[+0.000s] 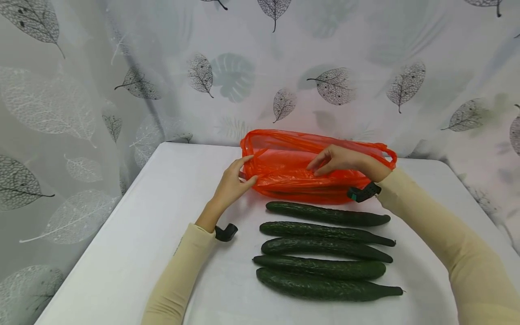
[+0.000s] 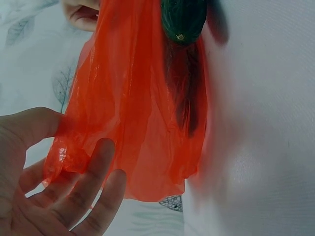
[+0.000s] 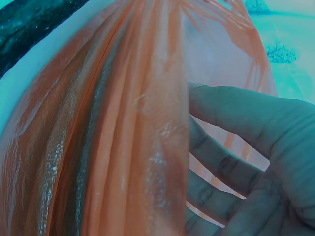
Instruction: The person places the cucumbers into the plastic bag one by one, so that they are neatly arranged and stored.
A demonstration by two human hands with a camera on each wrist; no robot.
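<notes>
A thin red plastic bag lies at the back of the white table, its mouth spread wide. My left hand is at the bag's left end, thumb and fingers apart; in the left wrist view the fingers are spread around its crumpled corner. My right hand reaches into the mouth from the right. In the right wrist view its fingertips are hidden behind the near film. Nearest the bag lies a dark green cucumber; its end shows in the left wrist view, where a dark long shape shows through the film.
Several more cucumbers lie crosswise in a near-parallel row in front, including one second from the bag and the nearest one. A leaf-printed curtain hangs behind the white table and along its left side.
</notes>
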